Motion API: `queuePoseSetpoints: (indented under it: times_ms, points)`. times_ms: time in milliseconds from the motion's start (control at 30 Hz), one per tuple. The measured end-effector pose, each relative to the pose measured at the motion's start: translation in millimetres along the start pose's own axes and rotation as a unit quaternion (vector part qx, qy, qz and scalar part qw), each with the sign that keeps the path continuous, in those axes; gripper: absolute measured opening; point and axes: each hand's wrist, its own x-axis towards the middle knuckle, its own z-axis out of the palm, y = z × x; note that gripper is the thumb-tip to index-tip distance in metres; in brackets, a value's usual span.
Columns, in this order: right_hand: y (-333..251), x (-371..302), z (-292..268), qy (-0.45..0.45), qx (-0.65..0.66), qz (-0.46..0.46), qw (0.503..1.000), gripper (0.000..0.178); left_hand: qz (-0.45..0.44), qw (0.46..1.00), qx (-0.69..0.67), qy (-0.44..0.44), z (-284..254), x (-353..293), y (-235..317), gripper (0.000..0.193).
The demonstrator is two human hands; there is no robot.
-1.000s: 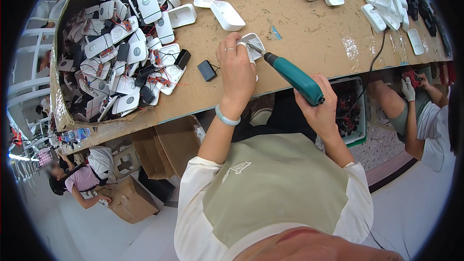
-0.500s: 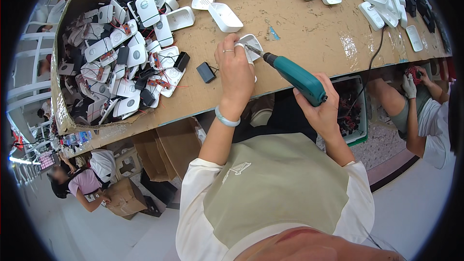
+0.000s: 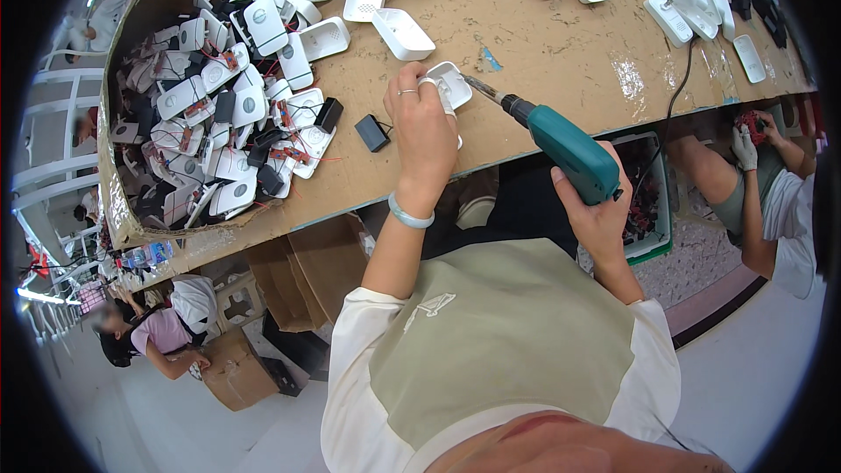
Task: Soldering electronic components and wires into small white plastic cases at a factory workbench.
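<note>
My left hand [image 3: 422, 136] is closed on a small white plastic housing [image 3: 455, 86] at the table's near part, its open side facing up. White wraps cover some of the fingertips. My right hand [image 3: 600, 221] grips a green electric screwdriver [image 3: 571, 153] with a black nose. The screwdriver's bit points left toward the housing, its tip just beyond the right rim and apart from the inside. Beside my left hand lies a black rectangular block [image 3: 372, 132] with a short lead. What lies under my left fingers is hidden.
A cardboard box [image 3: 112, 166] at left overflows with white covers, red wires and black blocks. White housings [image 3: 404, 34] lie along the table's far side. A black cord [image 3: 681, 92] crosses the right edge. Below stands a bin [image 3: 663, 201]. Other people sit at far right and lower left.
My right hand has drawn the screwdriver back to the right and slightly down, so its bit has come out of the housing. My left hand stays on the housing.
</note>
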Motion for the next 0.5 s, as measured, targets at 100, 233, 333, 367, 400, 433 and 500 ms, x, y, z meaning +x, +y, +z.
queuePoseSetpoints:
  times_ms: [100,233,333,367,400,433,500]
  points:
    - [-1,-2,-2,-0.004,-0.002,0.0,1.0,0.021,0.002,1.0,0.005,0.0,0,-1,0,0.014]
    - [-3,-3,-3,0.008,0.015,0.01,1.0,0.021,-0.015,0.999,0.046,-0.001,-5,-4,1,0.012]
    - [0,-5,-4,0.009,0.016,0.018,1.0,0.021,-0.05,0.998,0.045,-0.011,-14,-10,-3,0.013]
    - [1,-6,-4,0.008,0.011,0.019,1.0,0.022,-0.071,0.997,0.037,-0.018,-17,-12,-6,0.014]
    - [-1,-8,-2,0.022,0.046,0.06,0.997,0.024,-0.076,0.996,0.045,-0.012,-20,-14,-9,0.014]
    - [-3,-10,0,0.033,0.081,0.101,0.991,0.026,-0.077,0.997,0.013,-0.024,-24,-16,-12,0.014]
    - [1,-13,-5,0.021,0.051,0.102,0.993,0.028,-0.069,0.996,-0.052,-0.018,-35,-20,-17,0.014]
